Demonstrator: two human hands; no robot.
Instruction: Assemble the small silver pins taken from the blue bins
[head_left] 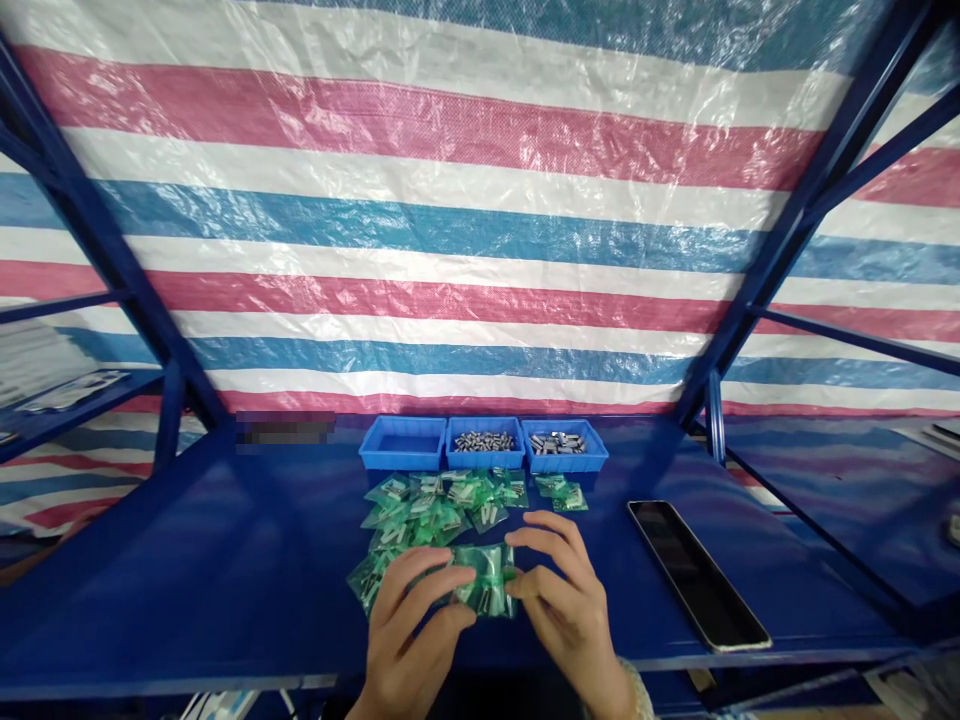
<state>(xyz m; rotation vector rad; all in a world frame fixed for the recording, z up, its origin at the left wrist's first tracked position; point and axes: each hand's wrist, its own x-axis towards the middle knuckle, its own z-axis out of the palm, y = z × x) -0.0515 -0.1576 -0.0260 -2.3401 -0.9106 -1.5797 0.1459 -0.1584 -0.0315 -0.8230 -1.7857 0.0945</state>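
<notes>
The left hand [416, 625] and right hand [562, 610] grip a green plastic bag [486, 582], half hidden; any print looks unreadable.

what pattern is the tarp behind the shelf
Pink, white and blue stripes on the tarp, clearest in the head view.
</notes>
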